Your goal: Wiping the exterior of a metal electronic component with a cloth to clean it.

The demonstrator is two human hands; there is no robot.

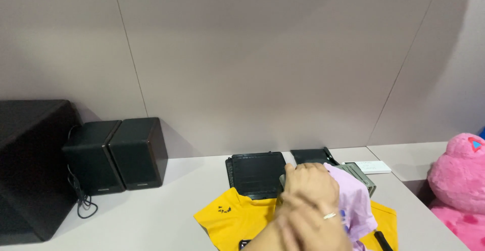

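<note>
At the bottom edge, the two hands overlap and blur with motion. The right hand, with a ring on one finger, is closed on a bunched lilac garment lifted just above the surface. The left hand lies under and in front of it; whether it is gripping the cloth or merely moving past cannot be told from this smear.

Beneath them a yellow shirt lies spread flat on the surface, so that piece looks laid out already, while the lilac one is crumpled, neither flattened nor folded.

Just behind, a black folding board lies partly under the yellow shirt's collar, with a grey-green panel beside it and a small white box beyond. To the left stand two black speakers by a large black box. A pink plush toy sits far right.
</note>
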